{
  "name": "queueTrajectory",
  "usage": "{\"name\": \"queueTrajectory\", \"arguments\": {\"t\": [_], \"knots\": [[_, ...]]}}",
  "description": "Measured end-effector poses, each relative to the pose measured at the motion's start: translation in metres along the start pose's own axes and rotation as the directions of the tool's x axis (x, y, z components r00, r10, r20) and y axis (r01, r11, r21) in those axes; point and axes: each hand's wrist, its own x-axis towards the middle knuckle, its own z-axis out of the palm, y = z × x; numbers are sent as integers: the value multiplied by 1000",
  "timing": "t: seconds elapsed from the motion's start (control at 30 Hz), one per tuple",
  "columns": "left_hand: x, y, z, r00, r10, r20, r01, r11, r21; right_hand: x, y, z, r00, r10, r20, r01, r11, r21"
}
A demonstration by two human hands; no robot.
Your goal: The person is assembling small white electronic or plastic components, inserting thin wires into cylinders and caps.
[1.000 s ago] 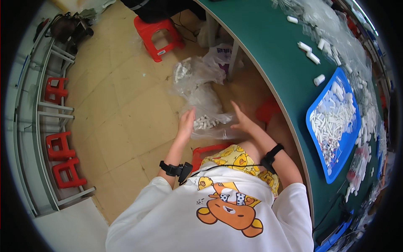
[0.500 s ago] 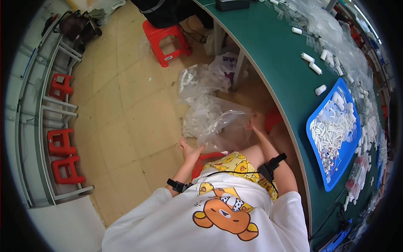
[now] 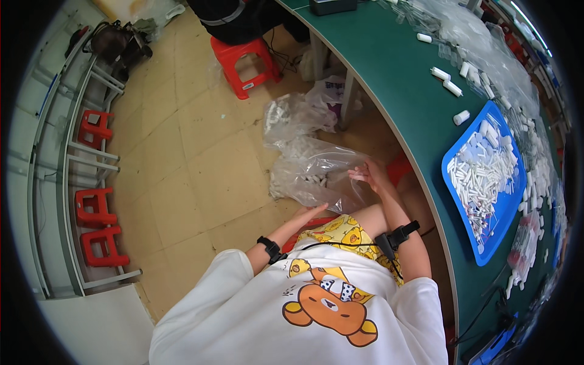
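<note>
A clear bag (image 3: 325, 165) of white pieces (image 3: 314, 180) is seen on the floor (image 3: 194, 176) beside the bench (image 3: 389, 67). The left hand (image 3: 309, 213) and right hand (image 3: 370, 175) are held at its edges; whether it is grasped by either grip cannot be told.

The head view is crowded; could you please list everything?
Clear bags: at least two, transparent, on floor
Bagged pieces: many, white, inside them
Table: one, green, right
Tray: one, blue, on table
Small parts: many, mostly white, in tray
Cylinders: several, white, on table
Stools: at least four, red, left and top
Metal frame: one, grey, left
Co-worker: one, dark clothing, top
Shirt: one, white, lower centre
Wristbands: two, black, forearms
Left hand, right hand: one each, bare, by nearer bag
</note>
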Motion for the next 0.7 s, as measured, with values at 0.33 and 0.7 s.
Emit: {"name": "queueTrajectory", "arguments": {"t": [0.33,0.7], "knots": [[23,-20,-23,987,131,-96,-148,969,-200,-13,-8,7,989,-120,-82,111,987,-116],[-30,-46,-162,907,-37,-418,-124,928,-351,-20,-2,1,836,-528,-148,304,671,-677]]}}
